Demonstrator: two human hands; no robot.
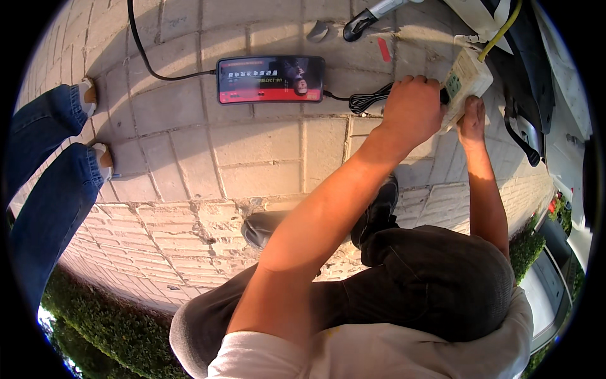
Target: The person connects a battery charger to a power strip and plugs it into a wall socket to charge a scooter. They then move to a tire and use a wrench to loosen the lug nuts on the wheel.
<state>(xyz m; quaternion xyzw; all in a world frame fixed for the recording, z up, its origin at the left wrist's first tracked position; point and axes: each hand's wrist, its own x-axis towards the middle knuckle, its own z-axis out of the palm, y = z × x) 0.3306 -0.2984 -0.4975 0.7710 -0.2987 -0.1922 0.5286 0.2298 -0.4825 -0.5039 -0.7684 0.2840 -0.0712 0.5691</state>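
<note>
My left hand is closed around a black plug, most of it hidden by the fingers, right against the socket face of a cream power strip. The strip stands tilted on the paving, and my right hand grips its near end. From the strip's far end runs a yellow cable. To the left lies a flat black battery charger with a red and dark printed face. A bundled black cord leads from its right side toward my left hand.
Another black cable leaves the charger's left side. Someone in blue jeans stands at the left. Part of a parked scooter or similar vehicle rises at the right, with a kickstand-like foot at the top. Brick paving spreads underneath.
</note>
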